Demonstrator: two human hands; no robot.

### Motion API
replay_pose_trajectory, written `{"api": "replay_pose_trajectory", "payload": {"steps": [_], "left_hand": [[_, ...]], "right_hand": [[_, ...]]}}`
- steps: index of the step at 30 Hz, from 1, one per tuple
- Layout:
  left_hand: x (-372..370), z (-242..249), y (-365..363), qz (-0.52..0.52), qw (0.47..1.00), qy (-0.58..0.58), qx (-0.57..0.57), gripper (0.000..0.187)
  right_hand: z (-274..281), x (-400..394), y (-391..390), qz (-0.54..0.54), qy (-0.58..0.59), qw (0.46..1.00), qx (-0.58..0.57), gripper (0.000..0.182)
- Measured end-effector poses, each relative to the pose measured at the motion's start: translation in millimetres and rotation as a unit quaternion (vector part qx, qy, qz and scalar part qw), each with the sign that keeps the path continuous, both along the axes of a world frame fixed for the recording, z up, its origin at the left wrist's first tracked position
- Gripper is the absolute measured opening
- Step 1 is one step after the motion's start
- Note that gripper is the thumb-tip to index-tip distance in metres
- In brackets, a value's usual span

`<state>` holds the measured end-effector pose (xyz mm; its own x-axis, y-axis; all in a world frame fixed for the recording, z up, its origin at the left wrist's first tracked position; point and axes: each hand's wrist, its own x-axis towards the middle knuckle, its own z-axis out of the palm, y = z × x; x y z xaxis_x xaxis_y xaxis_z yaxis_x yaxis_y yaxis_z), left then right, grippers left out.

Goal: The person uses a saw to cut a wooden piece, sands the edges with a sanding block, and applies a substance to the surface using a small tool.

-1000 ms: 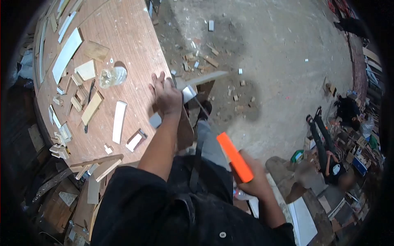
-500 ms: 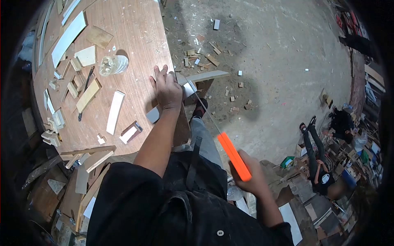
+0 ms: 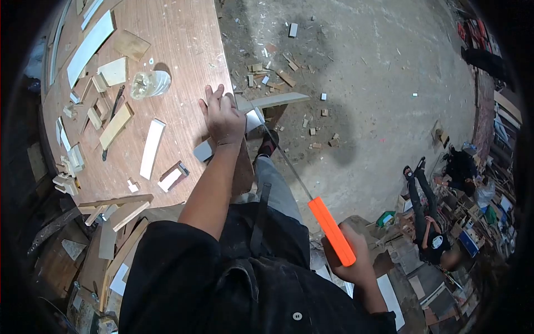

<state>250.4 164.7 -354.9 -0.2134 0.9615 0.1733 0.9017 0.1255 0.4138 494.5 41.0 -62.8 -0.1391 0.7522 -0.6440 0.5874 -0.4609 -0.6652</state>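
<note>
The table [image 3: 189,33] lies left, the floor [image 3: 389,67] right. On the table, a jar [image 3: 158,83] sits beyond a strip [image 3: 152,149]. At the table's right edge, a block [image 3: 253,121] lies just right of the left hand [image 3: 225,119]; the saw [image 3: 332,231] (the right hand [image 3: 357,255] holds its near end) runs from the block toward the near right.

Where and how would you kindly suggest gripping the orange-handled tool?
Probably by its thick orange handle, from the right, as the right hand does: that end lies nearest the body, while the thin blade slants away towards the white piece by the left hand.
</note>
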Motion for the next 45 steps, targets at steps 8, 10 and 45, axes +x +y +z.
{"api": "replay_pose_trajectory", "payload": {"steps": [8,10,45], "left_hand": [[-1,-3,-2,0.015,1.000,-0.018,0.010,0.017],[0,2,-2,-0.002,1.000,-0.002,-0.009,0.018],[5,8,5,-0.059,0.998,-0.015,0.016,0.014]], "right_hand": [[3,-2,6,-0.001,0.008,1.000,-0.029,0.017],[8,0,5,0.007,0.006,0.999,-0.032,0.017],[69,-25,14,-0.009,-0.009,0.989,-0.147,0.026]]}}
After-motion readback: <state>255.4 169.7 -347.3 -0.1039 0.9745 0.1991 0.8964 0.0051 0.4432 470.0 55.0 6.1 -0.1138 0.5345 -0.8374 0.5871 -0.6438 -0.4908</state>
